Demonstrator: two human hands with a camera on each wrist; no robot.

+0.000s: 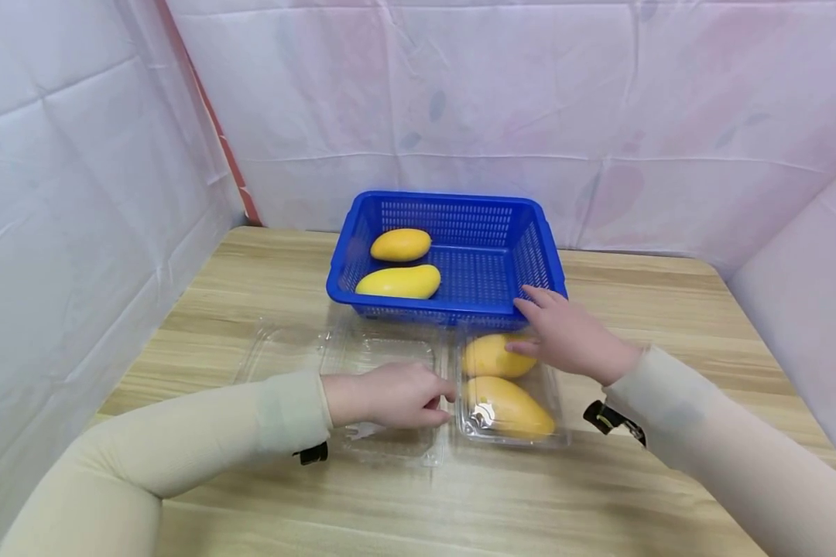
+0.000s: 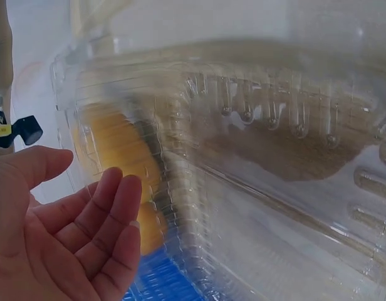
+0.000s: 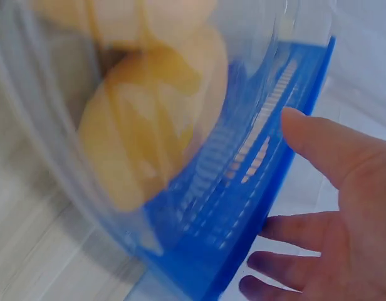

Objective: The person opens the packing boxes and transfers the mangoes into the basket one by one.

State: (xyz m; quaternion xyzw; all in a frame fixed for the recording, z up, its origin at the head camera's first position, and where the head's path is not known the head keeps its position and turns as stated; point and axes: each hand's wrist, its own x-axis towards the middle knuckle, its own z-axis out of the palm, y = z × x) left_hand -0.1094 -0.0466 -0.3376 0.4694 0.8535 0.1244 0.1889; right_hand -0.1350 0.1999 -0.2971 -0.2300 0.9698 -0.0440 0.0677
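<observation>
A clear plastic clamshell box [image 1: 559, 438] stands in front of the basket with two mangoes [image 1: 505, 404] inside, its lid down over them. To its left an open clear clamshell [image 1: 426, 456] lies with its lid [image 1: 282, 340] folded out leftward. My left hand [image 1: 397, 394] hovers above this open box, fingertips close to the filled box's left side; the left wrist view shows its fingers loosely bent around nothing. My right hand [image 1: 564, 333] extends over the filled box's back right corner, fingers spread by the front rim of the blue basket [image 1: 453, 316], holding nothing.
Inside the basket, two more mangoes, one plump [image 1: 400, 245] and one longer and yellower [image 1: 399, 282], lie on the left side. Everything stands on a wood-grain table [image 1: 641, 302]. White and pinkish sheets [image 1: 488, 93] hang behind and at both sides.
</observation>
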